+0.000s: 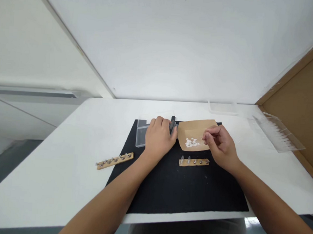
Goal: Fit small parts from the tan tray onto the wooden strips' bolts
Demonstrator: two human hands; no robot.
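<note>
My left hand [159, 135] is curled beside the clear plastic box [140, 137], its thumb and fingers closed round a dark, rod-like tool [172, 122]. Most of that tool is hidden by the fingers. Over the right side of the brown paper tray [195, 125], my right hand [220, 144] makes a pinch; what is between its fingertips is too small to make out. Small white flakes [192, 143] lie in the tray. Just in front of the tray is a cardboard strip [197, 163] with small metal pieces; two clear tips stand at its left end.
A second cardboard strip [115, 160] with metal pieces lies at the left, partly off the black mat [178, 192]. At the right, clear plastic sheets [280, 133] rest by a brown board [300, 101]. A clear tray [222, 107] stands by the back wall.
</note>
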